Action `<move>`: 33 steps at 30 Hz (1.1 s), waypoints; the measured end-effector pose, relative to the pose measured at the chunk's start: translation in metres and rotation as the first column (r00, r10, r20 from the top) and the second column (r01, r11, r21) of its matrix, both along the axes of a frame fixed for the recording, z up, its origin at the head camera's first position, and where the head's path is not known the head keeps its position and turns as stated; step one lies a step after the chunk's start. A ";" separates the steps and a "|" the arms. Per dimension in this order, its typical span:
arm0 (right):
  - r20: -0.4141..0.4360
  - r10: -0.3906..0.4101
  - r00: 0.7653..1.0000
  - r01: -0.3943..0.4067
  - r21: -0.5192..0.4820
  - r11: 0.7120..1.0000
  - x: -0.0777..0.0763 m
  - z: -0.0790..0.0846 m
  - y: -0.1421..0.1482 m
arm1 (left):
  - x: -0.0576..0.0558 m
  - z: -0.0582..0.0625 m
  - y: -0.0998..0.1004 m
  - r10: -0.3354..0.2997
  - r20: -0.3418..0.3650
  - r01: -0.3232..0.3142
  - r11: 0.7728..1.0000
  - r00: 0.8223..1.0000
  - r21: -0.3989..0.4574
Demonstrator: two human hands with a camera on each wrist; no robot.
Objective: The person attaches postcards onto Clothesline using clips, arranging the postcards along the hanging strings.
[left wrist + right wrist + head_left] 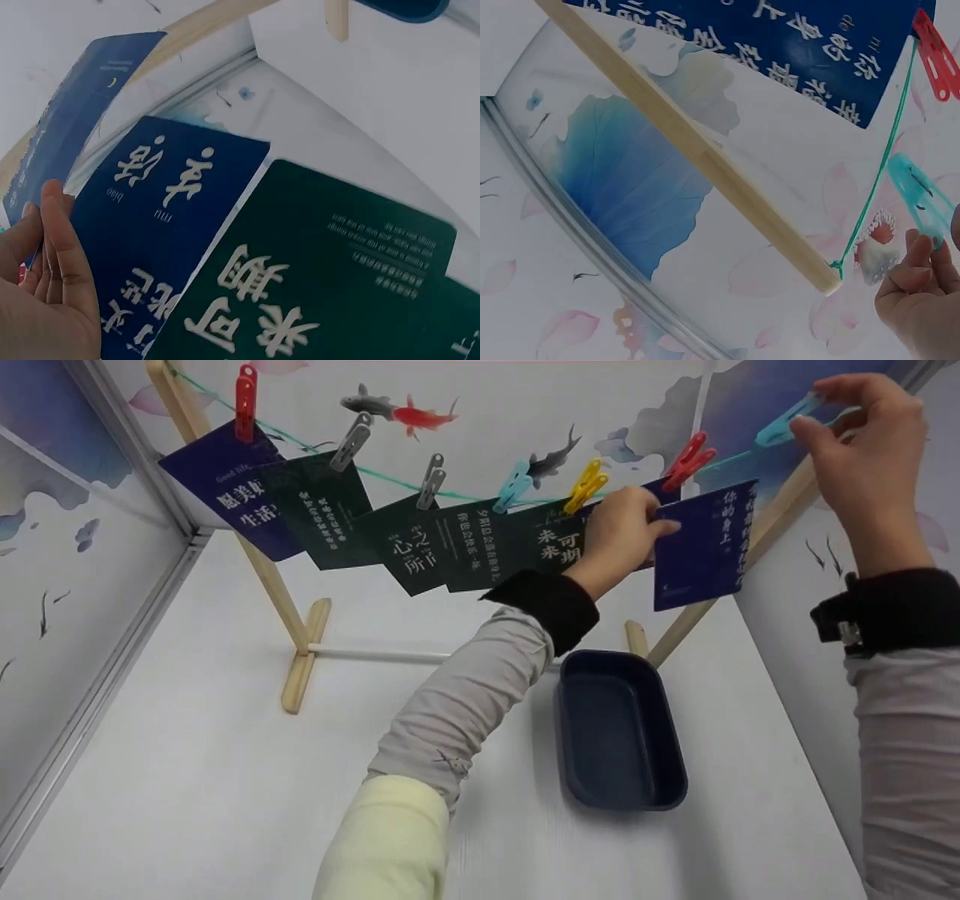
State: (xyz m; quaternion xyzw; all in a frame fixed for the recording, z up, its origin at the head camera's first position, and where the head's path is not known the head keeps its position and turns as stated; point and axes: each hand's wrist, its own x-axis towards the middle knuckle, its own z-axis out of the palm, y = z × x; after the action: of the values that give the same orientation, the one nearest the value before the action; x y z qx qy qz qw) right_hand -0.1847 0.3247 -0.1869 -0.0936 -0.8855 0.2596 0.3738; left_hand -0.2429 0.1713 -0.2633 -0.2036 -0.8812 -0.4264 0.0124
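Pinched at its left edge by my left hand (622, 529), a dark blue card (701, 555) with white writing hangs near the right end of the green string (727, 460). The left wrist view also shows this blue card (90, 105) at the fingertips. My right hand (874, 457) pinches a light blue clothespin (784, 426) by its handles, beside the string and right of the card. The right wrist view shows the clothespin (919, 191) apart from the string. A red clothespin (688, 461) grips the string over another blue card (172, 187), partly hidden by my left hand.
Several clipped cards, among them a green card (322, 514), overlap along the string. A wooden post (780, 510) stands at the right, another post (270, 585) at the left. A dark blue basin (568, 735) sits on the white table (225, 795).
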 end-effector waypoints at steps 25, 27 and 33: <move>0.163 0.099 0.982 -0.106 0.037 0.994 -0.008 0.016 0.019 | 0.006 0.009 0.013 0.021 0.082 -0.040 0.971 0.996 0.234; 0.207 0.107 0.973 -0.121 0.058 0.991 -0.006 0.014 0.021 | 0.007 0.009 0.015 0.020 0.083 -0.039 0.972 0.996 0.232; 0.301 0.132 0.945 -0.168 0.097 0.981 -0.008 0.015 0.025 | 0.009 0.006 0.017 0.035 0.071 -0.049 0.975 0.997 0.218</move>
State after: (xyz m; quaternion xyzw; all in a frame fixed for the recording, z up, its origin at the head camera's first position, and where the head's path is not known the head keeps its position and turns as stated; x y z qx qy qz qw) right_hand -0.1924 0.3492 -0.1717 -0.0407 -0.9497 0.2164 0.2227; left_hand -0.2340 0.1882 -0.2576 -0.1678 -0.8327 -0.5274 0.0143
